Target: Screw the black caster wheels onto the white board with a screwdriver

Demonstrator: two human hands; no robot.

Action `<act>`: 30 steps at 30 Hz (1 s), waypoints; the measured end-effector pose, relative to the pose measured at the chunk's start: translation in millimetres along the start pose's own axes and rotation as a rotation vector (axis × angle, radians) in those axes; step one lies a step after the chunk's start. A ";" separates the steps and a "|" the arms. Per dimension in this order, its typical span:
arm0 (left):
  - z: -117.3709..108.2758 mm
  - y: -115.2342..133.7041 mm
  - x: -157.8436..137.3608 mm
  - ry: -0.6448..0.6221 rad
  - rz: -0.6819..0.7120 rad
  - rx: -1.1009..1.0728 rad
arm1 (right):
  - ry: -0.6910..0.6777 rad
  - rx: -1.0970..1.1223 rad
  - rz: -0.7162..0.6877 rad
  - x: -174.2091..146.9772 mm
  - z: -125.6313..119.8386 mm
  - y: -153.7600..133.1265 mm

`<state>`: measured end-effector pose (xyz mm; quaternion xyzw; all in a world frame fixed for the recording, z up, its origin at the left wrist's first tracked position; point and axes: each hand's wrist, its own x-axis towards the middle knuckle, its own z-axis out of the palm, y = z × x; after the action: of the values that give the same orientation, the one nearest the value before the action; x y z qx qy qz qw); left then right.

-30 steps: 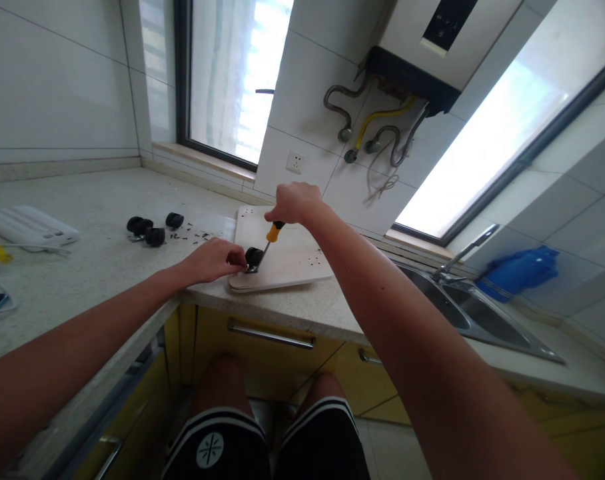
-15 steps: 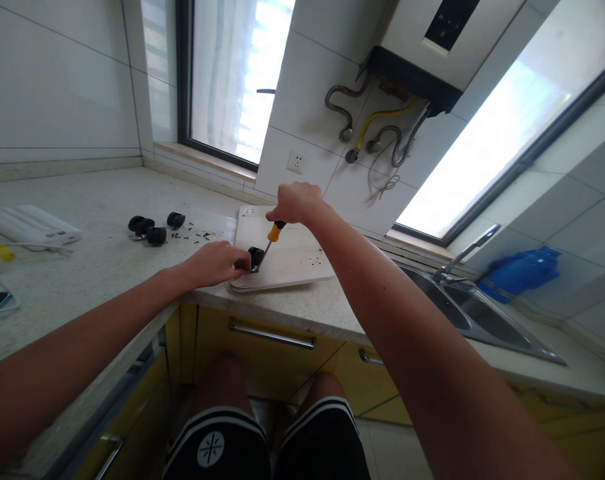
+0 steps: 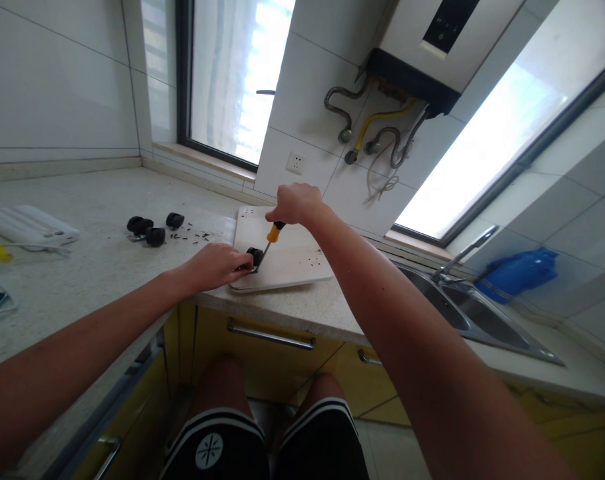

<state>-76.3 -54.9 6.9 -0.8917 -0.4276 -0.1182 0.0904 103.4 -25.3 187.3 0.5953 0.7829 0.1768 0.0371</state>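
My right hand (image 3: 298,203) is wrapped round the handle of a yellow and black screwdriver (image 3: 273,235). The shaft slants down to the metal plate of a black caster wheel (image 3: 256,255) at the near left corner of a white board (image 3: 287,263). With closed fingers, my left hand (image 3: 225,265) grips this caster against the board. The screw under the tip is too small to make out. Small holes show near other corners of the board. Left of it on the counter, several loose black casters (image 3: 155,236) lie beside scattered dark screws (image 3: 197,235).
A white power strip-like block (image 3: 30,227) and a cable with a yellow tag (image 3: 3,253) lie on the left counter (image 3: 97,280). To the right is a steel sink (image 3: 482,313) with a faucet (image 3: 465,252) and a blue cloth or bag (image 3: 520,273). Drawer handles (image 3: 270,335) stick out below.
Almost nothing differs. My left fingers have shifted very slightly at the caster, and the view has moved a touch. The screwdriver keeps its place and slant.
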 end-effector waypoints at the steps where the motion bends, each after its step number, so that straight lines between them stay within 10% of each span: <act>1: 0.7 -0.4 0.2 0.000 -0.002 -0.016 | 0.001 0.000 -0.001 0.0 0.2 0.2; 15: 17.2 -7.5 3.8 0.108 -0.127 -0.300 | 0.003 0.012 -0.006 -0.1 1.4 2.0; 30: 37.3 -4.6 -10.1 0.285 0.108 -0.318 | 0.004 0.033 -0.001 -0.8 3.0 3.4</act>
<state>-81.1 -49.8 -31.4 -0.8907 -0.3380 -0.3038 0.0142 107.6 -24.6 185.4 0.5951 0.7862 0.1649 0.0259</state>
